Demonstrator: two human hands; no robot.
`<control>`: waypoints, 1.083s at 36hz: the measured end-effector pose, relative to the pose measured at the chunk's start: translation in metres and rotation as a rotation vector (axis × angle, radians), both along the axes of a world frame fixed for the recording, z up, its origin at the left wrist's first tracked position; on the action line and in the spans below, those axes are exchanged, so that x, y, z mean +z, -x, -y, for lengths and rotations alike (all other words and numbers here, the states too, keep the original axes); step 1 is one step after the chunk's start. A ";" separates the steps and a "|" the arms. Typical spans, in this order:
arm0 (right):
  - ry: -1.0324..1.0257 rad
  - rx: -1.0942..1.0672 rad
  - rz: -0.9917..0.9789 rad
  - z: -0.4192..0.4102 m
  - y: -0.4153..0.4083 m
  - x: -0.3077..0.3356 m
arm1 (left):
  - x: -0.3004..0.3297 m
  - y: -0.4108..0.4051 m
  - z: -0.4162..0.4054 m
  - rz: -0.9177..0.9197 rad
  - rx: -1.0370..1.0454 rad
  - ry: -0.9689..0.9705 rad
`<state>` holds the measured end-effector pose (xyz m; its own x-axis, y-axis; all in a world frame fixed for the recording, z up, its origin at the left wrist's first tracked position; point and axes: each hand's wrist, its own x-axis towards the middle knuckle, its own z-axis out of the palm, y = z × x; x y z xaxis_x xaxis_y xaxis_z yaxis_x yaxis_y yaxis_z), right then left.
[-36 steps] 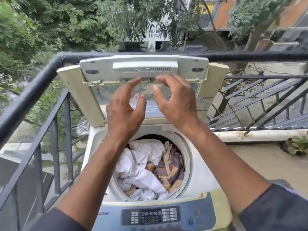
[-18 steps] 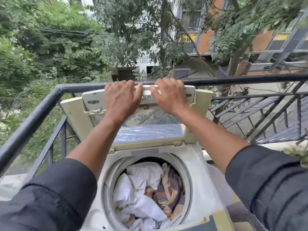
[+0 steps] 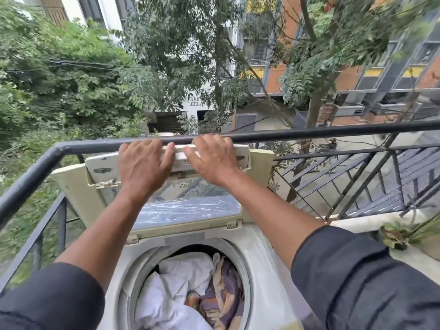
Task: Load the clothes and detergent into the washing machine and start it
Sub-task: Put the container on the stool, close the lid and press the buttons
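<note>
A cream top-loading washing machine (image 3: 266, 253) stands against the balcony rail with its folding lid (image 3: 102, 167) raised upright. My left hand (image 3: 142, 165) and my right hand (image 3: 212, 160) both lie on the lid's upper edge, fingers curled over it, side by side. Below them the round drum (image 3: 245, 265) is open and holds white cloth (image 3: 181, 277) on the left and a purple and tan patterned garment (image 3: 223, 289) on the right. The control panel is out of frame. No detergent is in view.
A black metal railing (image 3: 309, 132) runs right behind the lid and down the left side (image 3: 26, 177). A potted plant (image 3: 400, 234) sits on the ledge at the right. Trees and buildings lie beyond the rail.
My hands rose from in front of the lid's window to its top edge and took hold of it. The view has tilted up, so the control panel dropped out of frame.
</note>
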<state>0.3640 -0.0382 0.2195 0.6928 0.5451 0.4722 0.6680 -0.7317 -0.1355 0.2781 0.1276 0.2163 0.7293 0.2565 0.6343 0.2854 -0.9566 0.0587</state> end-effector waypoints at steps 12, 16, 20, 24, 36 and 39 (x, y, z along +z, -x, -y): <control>0.057 0.065 -0.045 0.017 0.022 0.009 | 0.002 0.020 0.010 -0.078 0.019 0.022; 0.068 0.076 -0.066 0.024 0.035 0.011 | 0.002 0.033 0.016 -0.106 0.027 0.028; 0.080 0.075 -0.073 0.033 0.052 0.011 | 0.003 0.051 0.025 -0.135 0.043 0.071; 0.052 0.090 -0.064 0.042 0.069 0.007 | 0.002 0.070 0.036 -0.172 0.049 0.085; -0.049 0.148 -0.009 0.073 0.116 -0.015 | -0.004 0.129 0.070 -0.213 0.051 0.105; -0.073 0.172 -0.023 0.081 0.131 -0.023 | -0.015 0.147 0.079 -0.193 0.055 0.130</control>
<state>0.2334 -0.1193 0.1963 0.6038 0.6210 0.4997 0.7782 -0.5950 -0.2009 0.1313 0.0487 0.2015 0.8164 0.3700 0.4434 0.3551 -0.9271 0.1198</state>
